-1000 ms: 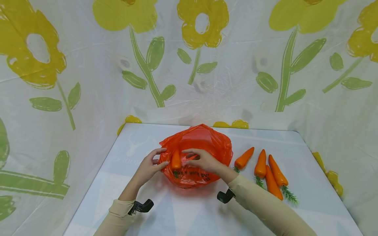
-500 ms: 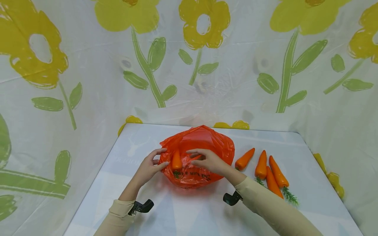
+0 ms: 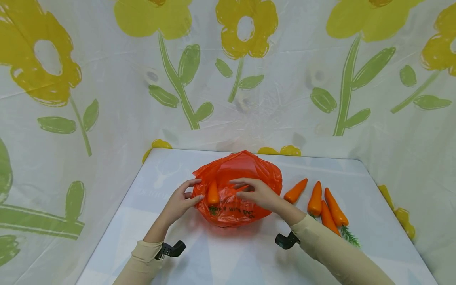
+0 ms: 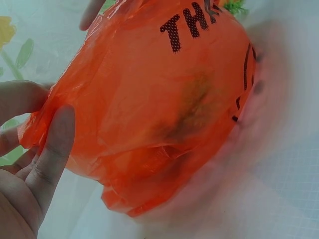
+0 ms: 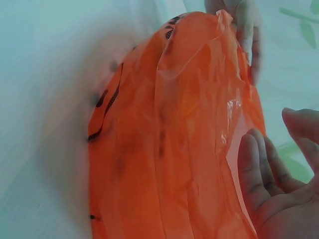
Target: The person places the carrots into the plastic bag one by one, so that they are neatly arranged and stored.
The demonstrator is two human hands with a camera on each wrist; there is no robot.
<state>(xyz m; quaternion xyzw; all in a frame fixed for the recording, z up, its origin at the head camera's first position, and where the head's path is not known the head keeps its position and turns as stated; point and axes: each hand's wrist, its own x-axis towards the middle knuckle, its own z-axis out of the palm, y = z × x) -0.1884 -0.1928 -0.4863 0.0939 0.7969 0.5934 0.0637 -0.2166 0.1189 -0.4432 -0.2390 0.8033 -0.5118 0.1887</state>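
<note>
A red plastic bag (image 3: pixel 246 170) with black lettering sits on the table, its mouth gaping upward. Inside, at the left, lies an orange carrot (image 3: pixel 213 193) with a green tuft at its lower end. My left hand (image 3: pixel 179 202) pinches the bag's left rim between thumb and fingers, as the left wrist view shows. Over the right part of the mouth hovers my right hand (image 3: pixel 258 194), its fingers apart and holding nothing. In the right wrist view its fingers (image 5: pixel 251 174) are loosely bent beside the bag's edge. Through the film a dark greenish patch (image 4: pixel 192 107) shows.
Several more carrots with green tops lie to the right of the bag, among them a nearby carrot (image 3: pixel 295 191) and a farther carrot (image 3: pixel 336 208); the right forearm partly covers some. A flower-printed curtain (image 3: pixel 246 114) hangs behind the pale table (image 3: pixel 156 221) and along its sides.
My right hand has drawn back to the right, away from the carrot inside the bag, its fingers spreading slightly. The left hand stays on the rim.
</note>
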